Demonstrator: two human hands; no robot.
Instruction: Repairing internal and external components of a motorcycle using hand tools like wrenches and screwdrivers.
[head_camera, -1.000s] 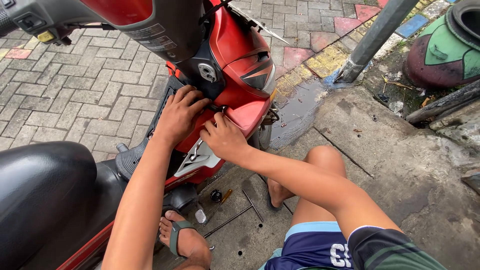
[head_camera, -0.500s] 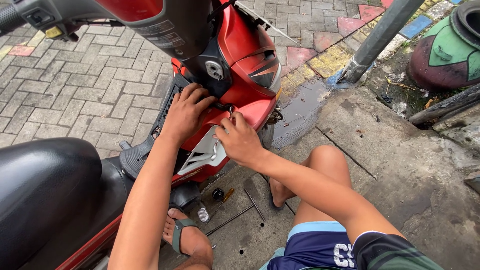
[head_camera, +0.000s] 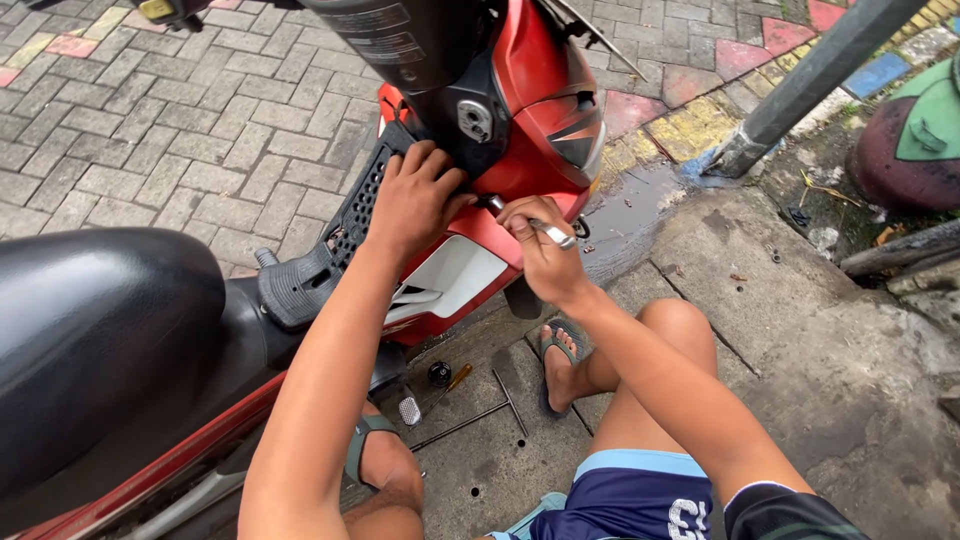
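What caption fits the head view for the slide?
Left hand braces the red scooter's panel while the right hand works a metal tool; T-handle wrench lies below.

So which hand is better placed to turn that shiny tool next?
Probably the right hand: it already grips the metal tool at the scooter's red panel. The left hand rests flat on the black footboard.

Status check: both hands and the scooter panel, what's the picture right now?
Left hand pressed flat on the red scooter panel. Right hand gripping a metal tool at the panel. T-handle wrench on the ground below.
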